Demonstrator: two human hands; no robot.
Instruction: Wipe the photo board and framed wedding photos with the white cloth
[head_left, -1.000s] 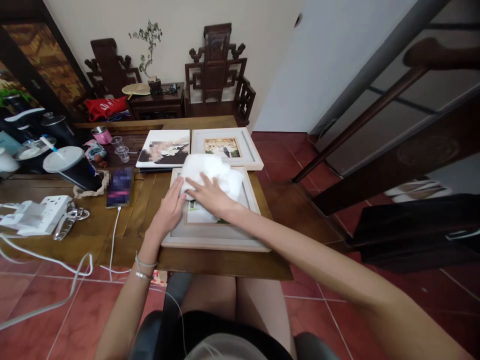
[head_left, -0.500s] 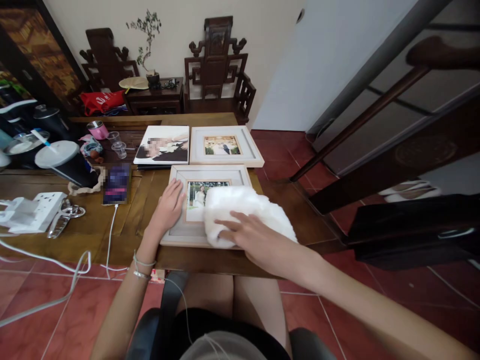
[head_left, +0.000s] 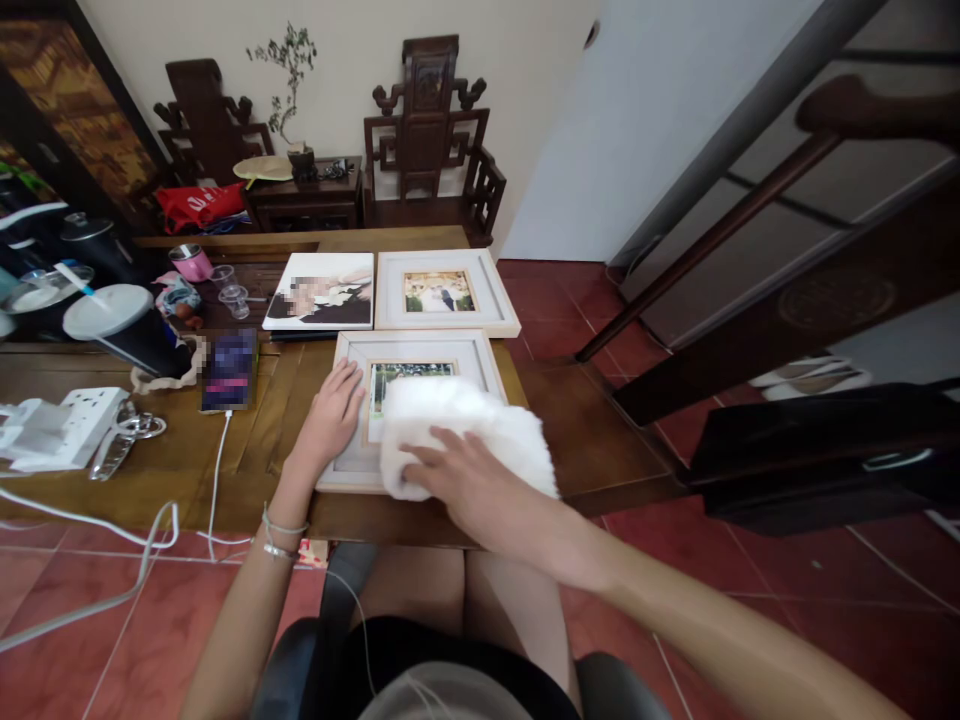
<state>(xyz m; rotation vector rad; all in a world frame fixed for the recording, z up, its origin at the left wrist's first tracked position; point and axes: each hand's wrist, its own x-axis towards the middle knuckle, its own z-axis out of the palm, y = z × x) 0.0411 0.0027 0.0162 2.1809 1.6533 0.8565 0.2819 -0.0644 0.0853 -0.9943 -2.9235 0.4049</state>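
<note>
Right grip (head_left: pixel 480 492) spread on white cloth (head_left: pixel 465 407), overhanging picture frame (head_left: pixel 360 462) at right, left grip (head_left: pixel 331 420) flat along left edge

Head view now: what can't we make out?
All in the head view:
Lower right of the nearer rectangular pale wooden picture frame: hidden by the white fluffy cloth and bare right hand.
Screen of the dark rectangular phone: pixelated.
Left end of the white plastic plug block: cut off by the picture's left edge.
Lettering on the crumpled red bag: too small to read.
</note>
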